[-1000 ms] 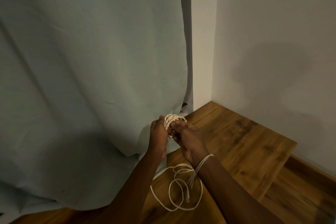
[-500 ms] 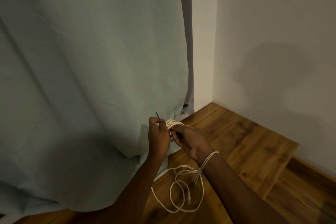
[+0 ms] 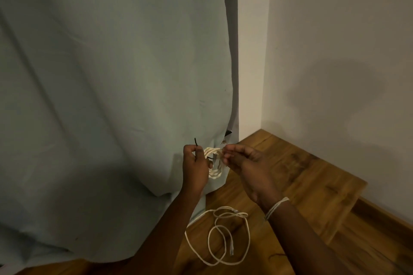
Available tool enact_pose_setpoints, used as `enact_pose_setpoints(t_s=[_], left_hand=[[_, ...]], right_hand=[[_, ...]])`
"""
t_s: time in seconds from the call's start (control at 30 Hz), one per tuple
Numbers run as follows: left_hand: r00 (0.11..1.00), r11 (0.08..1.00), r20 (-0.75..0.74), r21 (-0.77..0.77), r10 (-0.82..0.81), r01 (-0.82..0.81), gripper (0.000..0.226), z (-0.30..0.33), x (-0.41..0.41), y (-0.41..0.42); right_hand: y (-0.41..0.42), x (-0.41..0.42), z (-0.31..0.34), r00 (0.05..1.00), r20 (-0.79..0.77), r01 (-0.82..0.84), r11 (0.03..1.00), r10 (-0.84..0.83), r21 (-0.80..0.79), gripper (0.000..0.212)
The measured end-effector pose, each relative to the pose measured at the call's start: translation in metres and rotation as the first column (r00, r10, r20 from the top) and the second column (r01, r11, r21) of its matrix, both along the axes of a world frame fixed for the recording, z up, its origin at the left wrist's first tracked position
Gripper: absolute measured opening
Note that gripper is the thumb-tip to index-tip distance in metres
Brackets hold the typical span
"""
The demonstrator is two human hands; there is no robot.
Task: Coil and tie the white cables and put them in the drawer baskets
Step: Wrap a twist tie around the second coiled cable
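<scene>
Left hand [image 3: 195, 166] pinches a thin black tie [image 3: 196, 142]; right hand [image 3: 245, 168] fingers clamp the coiled white cable [image 3: 214, 163], held between both in mid-air. Curtain [image 3: 111, 73] hem hangs close at 9 o'clock; open wood floor [image 3: 312, 185] lies toward 3. Loose white cable [image 3: 220, 239] sprawls at 6, forearms converging upward.

White cables [image 3: 215, 164], black tie [image 3: 195, 141], pale blue-grey cloth [image 3: 111, 73], brown wood-grain floor [image 3: 301, 174].

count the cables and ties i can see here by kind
coiled white cable bundle, held between both hands: 1
loose white cable on the wooden floor: 1
black twist tie, pinched in the left hand: 1
total: 3
</scene>
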State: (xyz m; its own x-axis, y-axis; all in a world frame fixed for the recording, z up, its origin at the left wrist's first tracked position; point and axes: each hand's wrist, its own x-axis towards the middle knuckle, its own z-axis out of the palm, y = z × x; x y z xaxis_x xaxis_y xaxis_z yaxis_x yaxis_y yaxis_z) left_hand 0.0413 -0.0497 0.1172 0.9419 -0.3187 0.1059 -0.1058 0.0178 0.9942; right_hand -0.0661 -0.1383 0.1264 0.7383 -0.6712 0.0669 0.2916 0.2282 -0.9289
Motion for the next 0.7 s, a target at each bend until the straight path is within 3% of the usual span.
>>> enact_pose_setpoints(t_s=[0.13, 0.27, 0.4, 0.6, 0.7], left_hand=[[1.000, 0.999, -0.031, -0.054, 0.006, -0.008, 0.013, 0.004, 0.002, 0.001], [0.999, 1.000, 0.045, -0.001, 0.007, -0.007, 0.017, -0.002, -0.003, -0.001], [0.974, 0.993, 0.228, 0.117, -0.009, -0.018, 0.018, -0.006, -0.010, -0.001], [0.850, 0.972, 0.508, 0.232, -0.141, 0.022, 0.024, -0.003, -0.020, 0.000], [0.822, 0.971, 0.555, 0.237, -0.130, -0.007, 0.024, -0.002, -0.020, 0.000]], right_hand=[[0.002, -0.007, -0.012, 0.998, -0.021, -0.057, 0.993, 0.055, -0.104, 0.029], [0.011, -0.004, -0.008, 0.999, 0.033, -0.015, 0.982, 0.021, -0.186, 0.025], [0.009, 0.006, 0.001, 0.994, 0.091, 0.072, 0.981, -0.056, -0.182, 0.025], [-0.004, 0.016, 0.007, 0.974, 0.081, 0.226, 0.868, -0.212, -0.442, 0.016], [-0.010, 0.017, 0.008, 0.979, 0.062, 0.202, 0.863, -0.196, -0.462, 0.017]])
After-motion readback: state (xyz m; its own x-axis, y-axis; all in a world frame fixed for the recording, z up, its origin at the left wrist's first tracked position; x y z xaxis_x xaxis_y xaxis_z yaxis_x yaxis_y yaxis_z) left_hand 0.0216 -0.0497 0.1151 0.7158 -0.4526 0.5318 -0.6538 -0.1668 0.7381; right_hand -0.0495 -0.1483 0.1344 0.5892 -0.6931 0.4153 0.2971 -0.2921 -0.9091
